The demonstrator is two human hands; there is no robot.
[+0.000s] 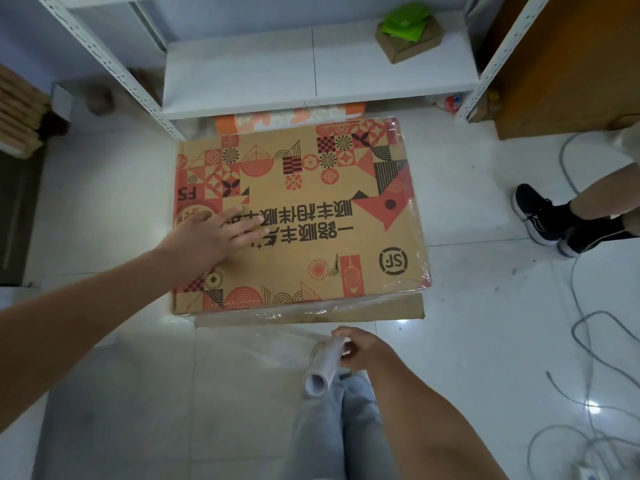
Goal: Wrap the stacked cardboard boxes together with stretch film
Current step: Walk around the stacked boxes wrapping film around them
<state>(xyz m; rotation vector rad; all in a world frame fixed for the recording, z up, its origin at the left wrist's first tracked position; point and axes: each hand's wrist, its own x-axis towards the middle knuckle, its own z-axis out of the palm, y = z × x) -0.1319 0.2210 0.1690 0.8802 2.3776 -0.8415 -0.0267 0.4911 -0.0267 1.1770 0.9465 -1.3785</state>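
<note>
Standing on a pale tiled floor, a stack of flat cardboard boxes lies in front of a white metal shelf unit, the top box printed with red and black patterns and an upside-down logo, while a plain brown box edge shows beneath it on the near side. Clear stretch film already clings over the right and near edges of the stack, wrinkled and glossy, and a loose sheet of it runs from the near edge down toward the person. The left hand lies flat on the top box near its left side, fingers straight and spread, pressing on the cardboard. The right hand is curled round a stretch film roll just in front of the stack, the roll's hollow white core pointing down toward the person's light trousers. A second person's legs in black sneakers stand to the right of the boxes. Grey cables loop over the floor on the right. A small cardboard box with a green bag on top sits on the shelf.
</note>
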